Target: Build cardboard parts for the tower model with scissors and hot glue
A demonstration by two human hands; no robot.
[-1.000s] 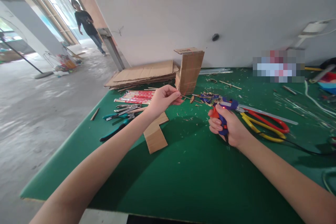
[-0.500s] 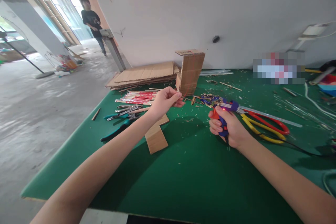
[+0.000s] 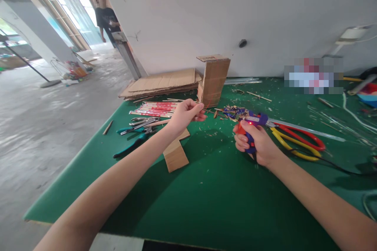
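My left hand (image 3: 185, 113) is closed in a pinch on a thin wooden stick, its tip close to the base of an upright cardboard piece (image 3: 214, 80). My right hand (image 3: 256, 143) is wrapped round a blue and orange glue gun (image 3: 251, 123) with a red light on; its nozzle points left toward small scraps (image 3: 234, 111). A black cord runs from the gun to the right. A bent cardboard strip (image 3: 175, 153) lies flat below my left wrist.
Red-and-white wrapped chopsticks (image 3: 157, 108), pliers (image 3: 134, 143) and other hand tools lie at the left on the green table (image 3: 206, 196). Yellow and red scissors (image 3: 297, 141) sit right of the gun. Flat cardboard sheets (image 3: 161, 82) lie at the back. A person (image 3: 107, 17) stands far off.
Both hands have stayed almost still. The person in the background has walked closer, to the edge of the white board.
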